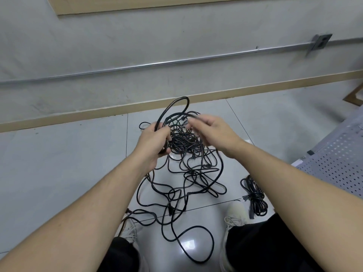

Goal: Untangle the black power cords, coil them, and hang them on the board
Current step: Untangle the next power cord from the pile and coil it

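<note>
A tangle of black power cords [188, 173] sprawls on the grey tiled floor between my feet and the wall. My left hand [154, 141] grips a few loops of black cord, and one loop [172, 105] arches up above the fist. My right hand [211, 128] pinches a strand of the same cord at its blurred fingertips, just right of the left hand, above the densest knot. A coiled and tied black cord [255, 195] lies apart on the floor at the right. The lower edge of a wooden board [121, 7] shows on the wall at the top.
A perforated grey metal seat [339, 160] stands at the right. A metal conduit [157, 64] runs along the wall to a socket box [320, 43]. My white shoes [234, 214] and dark trousers sit at the bottom, beside the lowest cord loops.
</note>
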